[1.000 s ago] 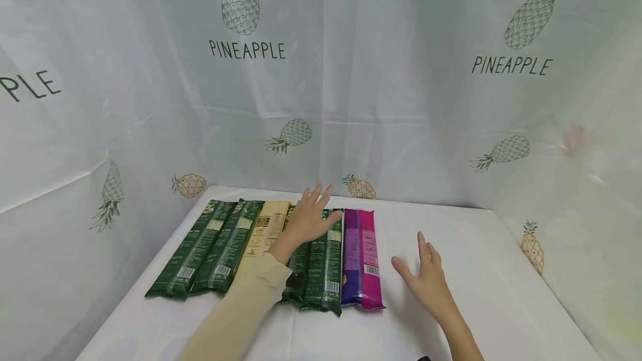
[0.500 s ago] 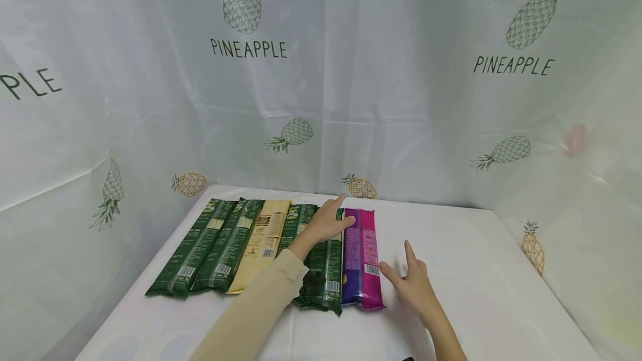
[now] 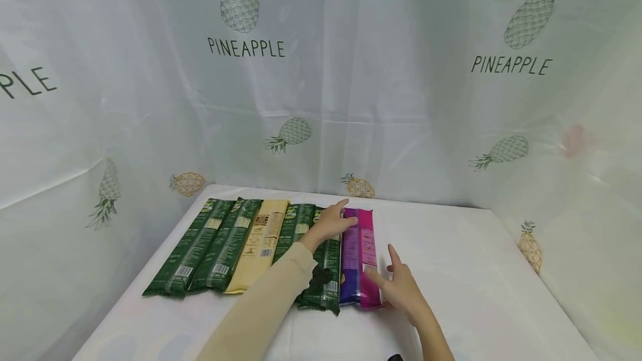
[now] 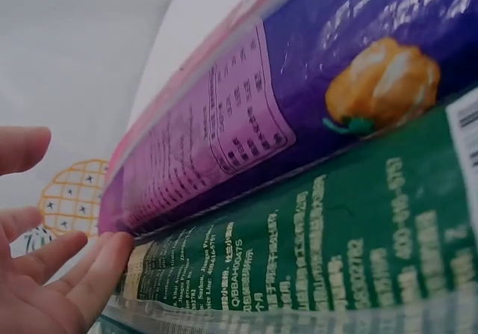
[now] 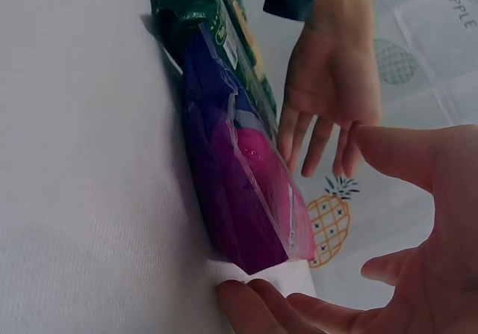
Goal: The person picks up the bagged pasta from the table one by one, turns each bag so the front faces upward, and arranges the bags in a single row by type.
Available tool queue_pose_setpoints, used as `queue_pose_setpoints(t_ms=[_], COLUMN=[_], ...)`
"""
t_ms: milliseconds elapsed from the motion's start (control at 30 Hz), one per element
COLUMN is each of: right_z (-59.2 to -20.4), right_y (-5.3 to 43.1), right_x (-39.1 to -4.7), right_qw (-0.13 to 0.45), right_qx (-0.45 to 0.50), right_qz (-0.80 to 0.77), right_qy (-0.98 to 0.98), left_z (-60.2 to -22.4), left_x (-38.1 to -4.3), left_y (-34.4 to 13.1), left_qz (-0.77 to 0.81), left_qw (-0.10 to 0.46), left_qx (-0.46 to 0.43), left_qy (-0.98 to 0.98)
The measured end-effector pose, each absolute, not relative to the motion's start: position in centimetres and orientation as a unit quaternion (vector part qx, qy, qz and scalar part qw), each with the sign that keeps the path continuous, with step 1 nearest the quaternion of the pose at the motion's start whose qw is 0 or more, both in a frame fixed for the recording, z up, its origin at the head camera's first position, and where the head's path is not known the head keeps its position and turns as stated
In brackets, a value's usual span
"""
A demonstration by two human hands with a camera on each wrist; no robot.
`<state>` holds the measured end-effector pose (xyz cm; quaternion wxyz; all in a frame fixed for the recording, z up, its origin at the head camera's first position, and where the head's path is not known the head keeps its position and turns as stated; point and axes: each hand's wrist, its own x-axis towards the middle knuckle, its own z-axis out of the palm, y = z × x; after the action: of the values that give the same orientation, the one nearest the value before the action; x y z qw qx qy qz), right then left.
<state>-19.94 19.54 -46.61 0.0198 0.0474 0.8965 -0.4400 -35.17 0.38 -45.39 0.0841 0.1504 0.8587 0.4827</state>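
A long purple-and-pink packet [image 3: 353, 261] lies at the right end of a row of packets. My left hand [image 3: 331, 222] is over its far end, thumb and fingers apart. In the left wrist view, fingertips of the left hand [image 4: 52, 289] meet the far end of the seam between the purple packet [image 4: 231, 102] and a green packet [image 4: 314, 252]. My right hand [image 3: 401, 288] is at the near right side, its thumb over the packet's edge. In the right wrist view, the right hand [image 5: 433, 237] spreads thumb and fingers around the near end of the purple packet [image 5: 231, 169].
Left of it lie green spaghetti packets [image 3: 333, 249], a beige packet [image 3: 261, 244] and two more green packets, one of them the leftmost packet [image 3: 190, 255]. All rest on a white table [image 3: 476, 272]. A pineapple-print curtain [image 3: 401, 127] encloses the back and sides.
My left hand has moved right from above the green packets to the purple packet's far end. The right hand has come left, up to its near right edge.
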Motion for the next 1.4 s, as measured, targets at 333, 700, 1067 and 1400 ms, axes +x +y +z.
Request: queue_pose_setpoints(t_ms=[333,700,1067,1400], right_z=[-46.8,-47.2,-47.8,-47.8], right_y=[18.8,18.4,18.5,18.4], right_x=[-20.5,-20.6,-20.8,-21.0], right_qw=[0.026,0.011,0.005,0.006], right_qx=[0.030,0.002,0.007,-0.004], right_qz=[-0.409,-0.357,-0.340,-0.349], right_qy=[0.911,0.934,0.940,0.937], left_z=[-46.3,-46.2,-46.4,-46.1], left_x=[-36.0,-36.4,-36.4,-36.2], left_y=[1.2,3.3,3.8,3.9], left_qz=[0.440,0.316,0.221,0.291], left_qw=[0.085,0.059,0.052,0.065], left_qx=[0.132,0.129,0.152,0.120], left_qy=[0.884,0.938,0.962,0.947])
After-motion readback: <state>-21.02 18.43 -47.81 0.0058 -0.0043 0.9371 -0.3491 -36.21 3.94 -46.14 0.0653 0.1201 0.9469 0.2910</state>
